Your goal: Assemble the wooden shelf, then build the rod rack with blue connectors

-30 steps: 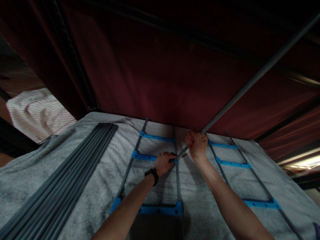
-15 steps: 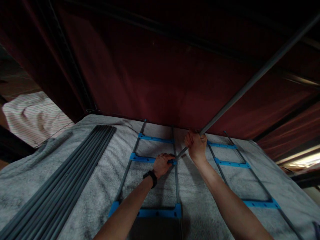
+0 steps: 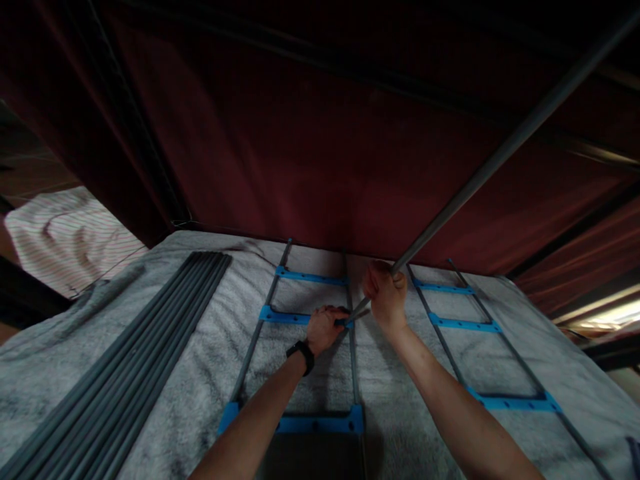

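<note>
My right hand point(image 3: 386, 297) is closed round a long grey pole point(image 3: 465, 193), which slants from the upper right down to the blue crossbar. With a dark band on its wrist, my left hand point(image 3: 325, 328) grips the right end of that blue crossbar point(image 3: 285, 318), where the pole's lower end meets it. What lies under the left fingers is partly hidden. The crossbar belongs to a ladder-like frame point(image 3: 254, 350) of grey tubes and blue crossbars, lying flat on a grey blanket.
A second frame with blue crossbars point(image 3: 465, 325) lies to the right. Several grey tubes point(image 3: 150, 347) lie side by side at the left on the grey blanket point(image 3: 200, 373). Behind rises a dark red panel point(image 3: 300, 160). Striped cloth point(image 3: 75, 233) is at the far left.
My right hand has shifted slightly left and down with the pole, tilting it a little. My left hand stays at the crossbar's end.
</note>
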Tool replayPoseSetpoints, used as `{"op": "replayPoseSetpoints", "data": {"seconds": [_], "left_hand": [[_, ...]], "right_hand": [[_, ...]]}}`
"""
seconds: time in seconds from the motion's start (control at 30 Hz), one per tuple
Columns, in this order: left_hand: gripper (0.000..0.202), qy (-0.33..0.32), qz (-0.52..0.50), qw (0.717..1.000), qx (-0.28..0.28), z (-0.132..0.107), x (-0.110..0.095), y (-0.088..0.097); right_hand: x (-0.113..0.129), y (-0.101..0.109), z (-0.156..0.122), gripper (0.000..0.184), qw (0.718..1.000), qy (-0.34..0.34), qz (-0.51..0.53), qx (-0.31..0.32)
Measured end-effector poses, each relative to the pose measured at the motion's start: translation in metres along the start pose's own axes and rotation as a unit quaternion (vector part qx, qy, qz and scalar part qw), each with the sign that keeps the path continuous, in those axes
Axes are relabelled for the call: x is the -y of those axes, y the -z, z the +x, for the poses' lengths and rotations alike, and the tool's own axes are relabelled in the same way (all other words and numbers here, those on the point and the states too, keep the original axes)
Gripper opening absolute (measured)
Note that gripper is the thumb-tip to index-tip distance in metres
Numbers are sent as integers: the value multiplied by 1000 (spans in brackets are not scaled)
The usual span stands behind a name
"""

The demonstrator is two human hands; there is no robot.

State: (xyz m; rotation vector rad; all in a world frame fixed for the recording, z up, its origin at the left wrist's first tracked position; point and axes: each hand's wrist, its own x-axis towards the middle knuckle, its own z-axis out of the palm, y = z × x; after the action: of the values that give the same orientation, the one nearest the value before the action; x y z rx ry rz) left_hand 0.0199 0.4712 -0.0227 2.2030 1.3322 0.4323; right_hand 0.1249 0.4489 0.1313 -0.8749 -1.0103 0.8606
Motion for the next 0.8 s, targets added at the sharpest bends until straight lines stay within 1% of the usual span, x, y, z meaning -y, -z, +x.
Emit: {"op": "replayPoseSetpoints", "data": {"seconds": [0.17,0.5,0.67,0.8], "left_hand": [[36,-3,1,1000,-3,-2,-1,2],[36,-1,2,1000,-1,-1,-2,1],[38,2,-1,1000,-2,1,-1,1],[36,0,-7,1000,2,1,-1,1]], "right_hand": [[-2,-1,0,50,1000,-7,17,2],[-1,7,10,50,999,4,48,6],[-3,6,10,51,1000,20,13,10],[-3,3,7,51,1000,15,2,11]]}}
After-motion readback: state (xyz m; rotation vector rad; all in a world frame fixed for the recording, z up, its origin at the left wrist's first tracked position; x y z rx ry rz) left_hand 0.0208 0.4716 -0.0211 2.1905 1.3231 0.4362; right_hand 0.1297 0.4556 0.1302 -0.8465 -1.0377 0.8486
